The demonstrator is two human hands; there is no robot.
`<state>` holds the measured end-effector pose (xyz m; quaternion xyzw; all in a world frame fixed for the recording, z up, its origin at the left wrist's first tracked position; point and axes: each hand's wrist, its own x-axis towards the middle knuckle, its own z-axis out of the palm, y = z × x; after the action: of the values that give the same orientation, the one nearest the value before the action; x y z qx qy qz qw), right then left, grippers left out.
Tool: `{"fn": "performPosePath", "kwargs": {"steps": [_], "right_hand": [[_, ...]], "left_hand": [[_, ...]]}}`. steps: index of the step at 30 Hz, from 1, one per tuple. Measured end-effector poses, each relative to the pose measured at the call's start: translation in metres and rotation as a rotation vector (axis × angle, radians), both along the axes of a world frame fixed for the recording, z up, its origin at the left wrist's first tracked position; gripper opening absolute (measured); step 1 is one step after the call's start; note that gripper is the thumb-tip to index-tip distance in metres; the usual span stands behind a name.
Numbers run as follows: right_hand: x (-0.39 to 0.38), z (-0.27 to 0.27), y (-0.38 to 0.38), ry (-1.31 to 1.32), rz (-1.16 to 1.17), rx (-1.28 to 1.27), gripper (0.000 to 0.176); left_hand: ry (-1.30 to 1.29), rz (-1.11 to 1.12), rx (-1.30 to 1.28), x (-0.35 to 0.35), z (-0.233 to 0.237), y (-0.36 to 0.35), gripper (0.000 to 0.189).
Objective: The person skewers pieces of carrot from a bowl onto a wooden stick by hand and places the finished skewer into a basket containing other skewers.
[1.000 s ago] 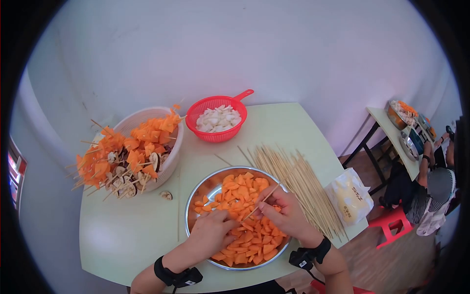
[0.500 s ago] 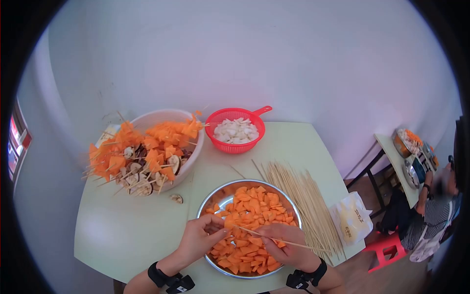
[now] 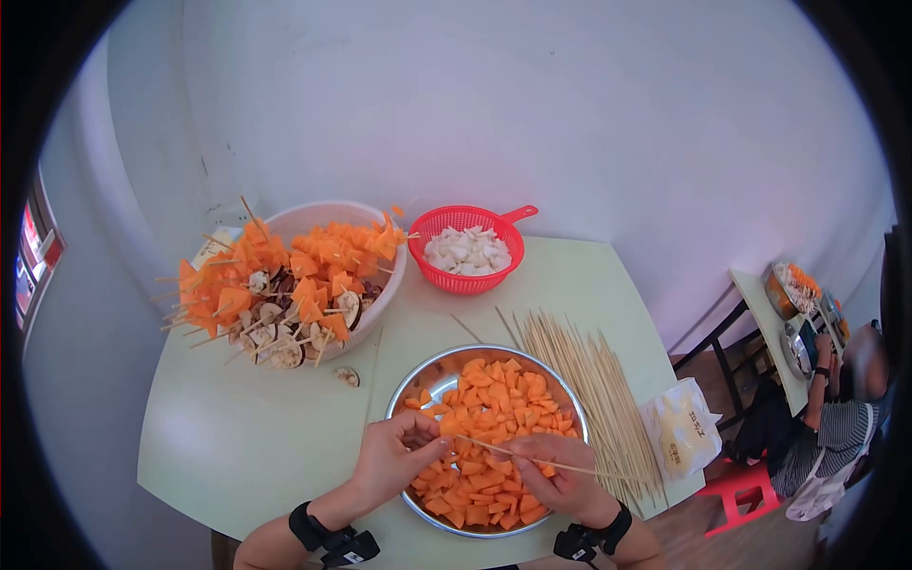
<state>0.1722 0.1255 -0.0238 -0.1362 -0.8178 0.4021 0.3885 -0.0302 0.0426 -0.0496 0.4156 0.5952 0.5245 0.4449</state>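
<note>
Over a steel bowl heaped with cut carrot pieces, my two hands work close together. My right hand is closed on a thin wooden skewer, whose long end sticks out to the right. At the skewer's left tip, my left hand pinches a small orange carrot piece, partly covered by the fingers. Right of the bowl lies a spread bundle of bare skewers. At the left, a pale tub is piled with filled skewers of orange pieces and eggplant slices.
A red colander of white pieces stands at the back. A loose eggplant slice lies near the tub, and a white-and-yellow packet at the right edge. Farther right, a person sits at another table with bowls; a red stool is there.
The view has shifted slightly. My hands keep nearly the same hold on the skewer and carrot piece. The person at the right has moved a little.
</note>
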Motion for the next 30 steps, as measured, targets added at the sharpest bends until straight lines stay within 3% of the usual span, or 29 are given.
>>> {"fn": "performPosePath", "kwargs": {"steps": [8,12,18,30], "right_hand": [[-0.009,-0.007,0.004,0.030,-0.062,0.280,0.007],[-0.009,-0.011,0.006,-0.009,-0.081,0.367,0.019],[-0.009,-0.016,0.004,-0.041,-0.118,0.312,0.029],[-0.014,-0.015,-0.001,-0.063,-0.140,0.335,0.030]], "left_hand": [[-0.119,0.046,0.006,0.001,0.004,-0.001,0.012],[-0.143,0.070,0.037,0.003,0.001,-0.001,0.012],[-0.088,0.092,0.077,0.009,-0.002,-0.002,0.011],[-0.004,0.120,0.126,0.014,-0.003,-0.002,0.011]]}}
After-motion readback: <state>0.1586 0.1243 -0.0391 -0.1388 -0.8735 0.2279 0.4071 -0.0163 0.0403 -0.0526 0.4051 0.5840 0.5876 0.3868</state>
